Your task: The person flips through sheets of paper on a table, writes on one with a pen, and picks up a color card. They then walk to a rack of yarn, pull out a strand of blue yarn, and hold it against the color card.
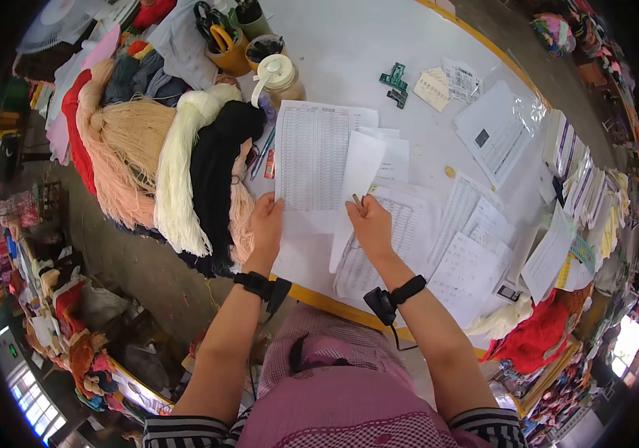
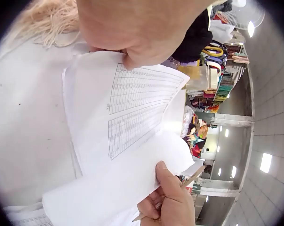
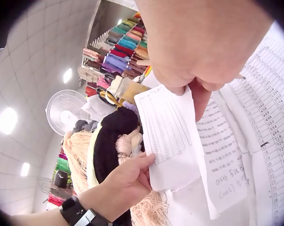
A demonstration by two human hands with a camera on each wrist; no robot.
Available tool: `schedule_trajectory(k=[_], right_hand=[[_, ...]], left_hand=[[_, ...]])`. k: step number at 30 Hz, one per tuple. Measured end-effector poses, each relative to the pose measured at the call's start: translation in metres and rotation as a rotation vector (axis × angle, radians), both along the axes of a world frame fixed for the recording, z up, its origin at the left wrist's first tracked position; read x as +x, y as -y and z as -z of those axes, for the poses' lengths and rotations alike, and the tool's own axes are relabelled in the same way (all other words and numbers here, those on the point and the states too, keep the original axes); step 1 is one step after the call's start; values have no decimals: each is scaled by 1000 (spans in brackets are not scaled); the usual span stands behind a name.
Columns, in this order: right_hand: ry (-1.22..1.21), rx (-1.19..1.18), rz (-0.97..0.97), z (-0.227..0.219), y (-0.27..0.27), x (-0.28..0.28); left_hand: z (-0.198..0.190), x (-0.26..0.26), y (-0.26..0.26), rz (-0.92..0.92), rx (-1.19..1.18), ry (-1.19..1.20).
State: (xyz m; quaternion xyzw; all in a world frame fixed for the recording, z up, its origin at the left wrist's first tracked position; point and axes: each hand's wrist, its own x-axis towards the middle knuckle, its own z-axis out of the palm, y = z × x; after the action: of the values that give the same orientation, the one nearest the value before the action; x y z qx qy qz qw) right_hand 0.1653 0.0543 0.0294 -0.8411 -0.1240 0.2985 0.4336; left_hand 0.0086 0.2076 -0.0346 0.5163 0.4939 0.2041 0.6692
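A printed table sheet (image 1: 312, 157) is held up over the desk. My left hand (image 1: 266, 218) pinches its lower left edge, with the thumb on the front in the left wrist view. My right hand (image 1: 371, 222) pinches the edge of a folded white page (image 1: 361, 168) at the sheet's right side. A pencil (image 2: 193, 175) also sits in the right hand, sticking out past the fingers. Handwritten lines (image 3: 222, 150) show on the paper behind the fold in the right wrist view. More printed papers (image 1: 390, 235) lie under the right hand.
Skeins of yarn, including a black one (image 1: 222, 175) and a cream one (image 1: 185, 172), lie left of the papers. A lidded jar (image 1: 281, 78) and tool pots (image 1: 228, 51) stand behind. Stacked booklets (image 1: 577, 168) and red yarn (image 1: 536, 336) occupy the right edge.
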Motion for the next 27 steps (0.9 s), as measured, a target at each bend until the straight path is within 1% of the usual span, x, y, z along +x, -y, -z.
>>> schedule_trajectory(k=[5,7,11,15,16,17,18,19,20,21,22,23,24,26,27], right_hand=[[-34,-11,-4,-5,-11,1],[30,-28,-50,1,-13,2],[60,-51,-53,8,-21,5],[-65,-86,-167,15,-24,8],[-107,-97,-209,17,-23,8],[-107,-98,-205,19,-21,6],[-189,84,-174,14,-20,2],[-270,268,-143,9,-18,-1],[-269,268,-140,3,-14,-1],[-226,268,-207,-3,-5,2],[-183,267,-273,-6,6,4],[-127,212,-208,-5,20,4],[-70,156,-142,-2,38,5],[134,-59,-66,13,87,10],[151,-202,-84,13,110,14]], left_hand=[[4,-4,-4,11,-6,-32],[0,-3,-4,24,-3,-20],[-9,2,-3,37,28,-11],[-9,10,-5,53,8,36],[-10,13,-6,70,26,-14],[-10,17,-7,86,45,-63],[-8,19,-8,90,43,-64],[-6,22,-11,127,114,-94],[-4,24,-14,163,185,-123],[-7,25,-16,164,185,-123],[-13,27,-17,174,234,-177],[-19,29,-18,184,281,-229],[-23,30,-20,185,278,-227],[-29,26,-24,281,666,-548],[-35,25,-24,288,658,-551]])
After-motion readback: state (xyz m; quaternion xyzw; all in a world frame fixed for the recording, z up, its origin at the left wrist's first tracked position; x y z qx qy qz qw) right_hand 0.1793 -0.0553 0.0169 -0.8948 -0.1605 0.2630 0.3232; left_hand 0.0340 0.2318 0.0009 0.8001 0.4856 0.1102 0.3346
